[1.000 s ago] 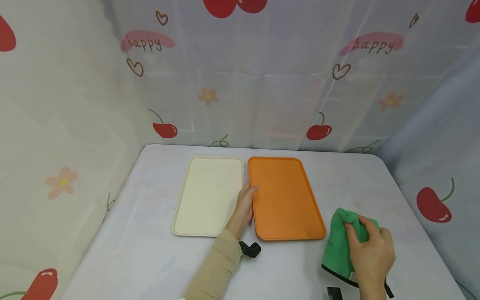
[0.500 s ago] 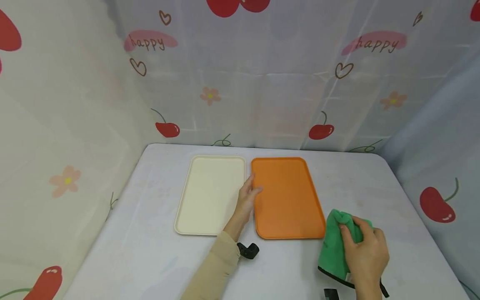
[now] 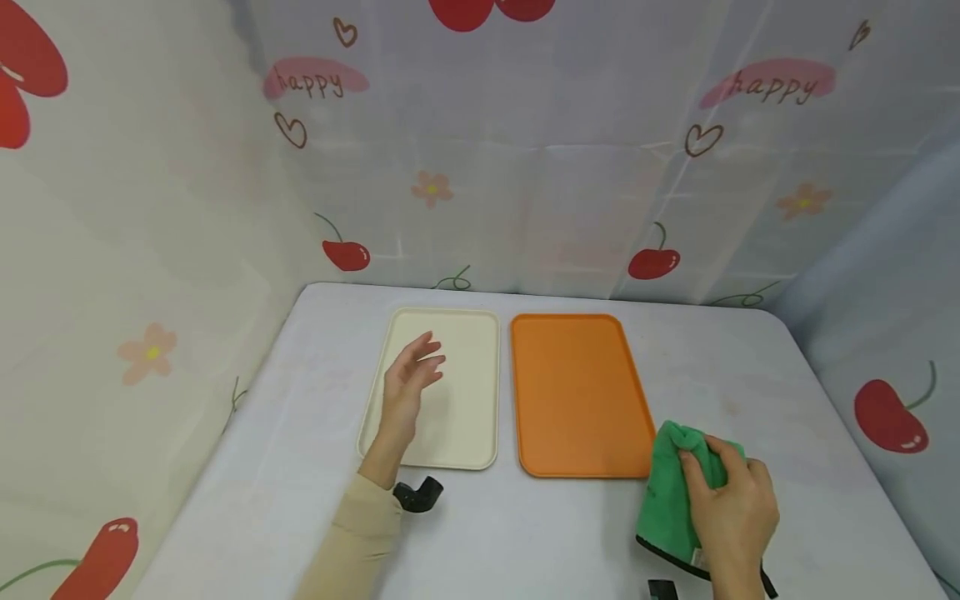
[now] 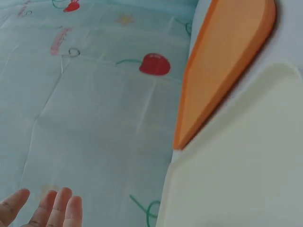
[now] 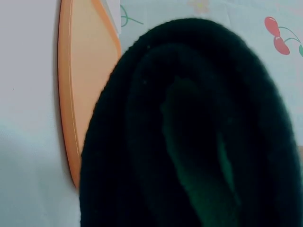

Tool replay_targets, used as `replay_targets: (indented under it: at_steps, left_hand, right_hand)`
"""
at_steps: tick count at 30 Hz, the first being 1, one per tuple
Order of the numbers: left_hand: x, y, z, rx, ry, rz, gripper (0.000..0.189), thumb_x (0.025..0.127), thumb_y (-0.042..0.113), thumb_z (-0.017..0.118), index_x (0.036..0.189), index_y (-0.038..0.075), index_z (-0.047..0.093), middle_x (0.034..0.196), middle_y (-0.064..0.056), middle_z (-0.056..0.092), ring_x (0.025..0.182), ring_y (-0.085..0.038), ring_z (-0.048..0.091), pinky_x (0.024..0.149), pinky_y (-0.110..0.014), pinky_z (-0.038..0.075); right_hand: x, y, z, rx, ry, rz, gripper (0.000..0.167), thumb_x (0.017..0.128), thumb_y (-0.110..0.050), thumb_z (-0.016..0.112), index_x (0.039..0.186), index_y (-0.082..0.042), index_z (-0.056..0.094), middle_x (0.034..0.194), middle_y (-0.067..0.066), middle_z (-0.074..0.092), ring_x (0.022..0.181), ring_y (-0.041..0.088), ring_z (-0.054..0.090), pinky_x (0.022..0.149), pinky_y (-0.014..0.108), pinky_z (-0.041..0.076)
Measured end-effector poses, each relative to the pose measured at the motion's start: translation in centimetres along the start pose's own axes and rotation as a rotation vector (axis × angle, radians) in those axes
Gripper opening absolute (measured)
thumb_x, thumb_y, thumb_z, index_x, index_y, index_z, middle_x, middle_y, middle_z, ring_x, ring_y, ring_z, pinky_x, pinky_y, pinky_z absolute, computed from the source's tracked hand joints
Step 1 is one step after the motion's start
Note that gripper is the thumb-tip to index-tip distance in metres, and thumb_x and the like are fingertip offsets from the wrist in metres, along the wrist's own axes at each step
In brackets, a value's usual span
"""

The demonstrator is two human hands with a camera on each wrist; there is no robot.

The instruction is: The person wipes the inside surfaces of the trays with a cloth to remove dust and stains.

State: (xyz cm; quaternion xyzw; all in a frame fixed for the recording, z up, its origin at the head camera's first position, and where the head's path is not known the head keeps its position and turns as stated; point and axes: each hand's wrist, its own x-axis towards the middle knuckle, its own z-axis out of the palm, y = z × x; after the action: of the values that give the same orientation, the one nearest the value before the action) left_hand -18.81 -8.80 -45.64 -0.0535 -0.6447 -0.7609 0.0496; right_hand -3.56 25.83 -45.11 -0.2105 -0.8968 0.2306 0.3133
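Note:
In the head view my right hand (image 3: pixel 735 508) pinches a folded green cloth (image 3: pixel 667 492) with a black edge, at the near right of the table. The cloth's dark folds (image 5: pixel 189 118) fill much of the right wrist view and hide the hand there. My left hand (image 3: pixel 408 387) hovers over the cream tray (image 3: pixel 465 417), its fingers spread loosely and holding nothing. To the right of that tray lies the orange tray (image 3: pixel 581 396), whose near right corner is beside the cloth. In the left wrist view, fingertips (image 4: pixel 61 208) show at the lower left.
A white covered table (image 3: pixel 525 542) bears both trays, which lie side by side with a narrow gap. Printed curtains (image 3: pixel 525 167) with cherries and hearts stand behind and at both sides. A black wrist mount (image 3: pixel 418 495) sits at the left sleeve.
My left hand has let go of the orange tray's left edge and moved left over the cream tray. The right hand shifted slightly left with the cloth, then stayed.

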Motion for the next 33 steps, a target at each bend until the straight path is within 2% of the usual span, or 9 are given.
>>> replay_targets:
  at_steps: [7,11,14,18,21,24,27,30,33]
  left_hand:
    - [0.3,-0.5,-7.4,0.032,0.224,-0.089,0.046,0.097,0.002,0.051,0.142,0.0,0.046,0.119,-0.007,0.059,0.109,-0.015,0.062,0.09,-0.026,0.055]
    - [0.8,-1.7,-10.5,0.065,0.292,-0.166,0.048,0.098,0.005,0.052,0.145,0.004,0.043,0.122,-0.005,0.054,0.11,-0.011,0.059,0.09,-0.022,0.054]
    - [1.1,-3.1,-11.9,0.065,0.296,-0.242,0.051,0.098,0.007,0.052,0.147,0.004,0.039,0.124,-0.005,0.052,0.11,-0.012,0.056,0.09,-0.023,0.054]
    - [1.4,-5.3,-12.8,0.067,0.281,-0.279,0.05,0.098,0.006,0.052,0.147,0.002,0.04,0.122,-0.006,0.052,0.106,-0.01,0.056,0.09,-0.023,0.054]
    - [1.4,-6.7,-12.9,0.118,0.273,-0.222,0.048,0.097,0.004,0.054,0.143,-0.002,0.043,0.123,-0.013,0.054,0.099,-0.003,0.057,0.084,-0.017,0.054]
    - [1.2,-7.5,-12.7,0.258,0.251,-0.159,0.045,0.097,0.006,0.055,0.14,-0.004,0.047,0.128,-0.021,0.054,0.098,-0.002,0.055,0.079,-0.009,0.05]
    - [1.0,-8.1,-12.3,0.458,0.237,-0.124,0.043,0.095,0.012,0.06,0.136,0.001,0.054,0.127,-0.021,0.058,0.103,-0.012,0.056,0.079,-0.006,0.045]
    - [1.0,-8.5,-12.0,0.635,0.224,-0.093,0.044,0.092,0.017,0.066,0.133,0.004,0.058,0.122,-0.019,0.062,0.107,-0.024,0.059,0.082,-0.012,0.046]
    - [1.0,-8.8,-11.7,0.719,0.226,-0.062,0.046,0.088,0.016,0.071,0.131,0.004,0.06,0.118,-0.017,0.064,0.105,-0.03,0.062,0.081,-0.018,0.049]
  right_hand:
    - [-0.1,0.1,0.1,0.0,0.004,0.005,0.035,0.079,-0.012,0.079,0.111,0.0,0.07,0.084,0.028,0.058,0.073,0.04,0.053,0.056,0.052,0.042]
    - [0.0,0.0,0.2,0.014,0.004,0.012,0.034,0.08,-0.012,0.078,0.112,0.0,0.069,0.086,0.028,0.058,0.075,0.041,0.054,0.058,0.053,0.042]
    - [0.0,0.0,0.2,0.024,0.002,0.013,0.034,0.08,-0.012,0.078,0.111,-0.001,0.07,0.086,0.027,0.058,0.075,0.041,0.054,0.058,0.052,0.042]
    - [0.0,0.0,0.4,0.036,0.017,-0.003,0.033,0.079,-0.011,0.079,0.11,-0.001,0.07,0.084,0.027,0.058,0.074,0.039,0.053,0.055,0.049,0.041]
    - [-0.1,-0.1,0.6,0.037,0.027,-0.021,0.033,0.078,-0.01,0.08,0.109,-0.001,0.071,0.083,0.026,0.058,0.073,0.039,0.053,0.055,0.05,0.042]
    - [-0.1,-0.2,0.7,0.036,0.026,-0.023,0.034,0.078,-0.01,0.08,0.109,0.0,0.07,0.083,0.027,0.058,0.073,0.04,0.054,0.056,0.052,0.043]
    - [-0.2,-0.2,0.8,0.034,0.015,-0.017,0.034,0.078,-0.01,0.08,0.109,0.0,0.07,0.084,0.026,0.058,0.074,0.039,0.054,0.057,0.052,0.043]
    - [-0.3,-0.3,0.8,0.031,0.001,-0.005,0.034,0.079,-0.011,0.079,0.11,-0.001,0.07,0.084,0.026,0.058,0.074,0.039,0.053,0.057,0.051,0.043]
    - [-0.4,-0.4,0.9,0.028,-0.006,0.006,0.034,0.08,-0.012,0.079,0.111,-0.001,0.07,0.085,0.025,0.058,0.075,0.038,0.053,0.058,0.05,0.042]
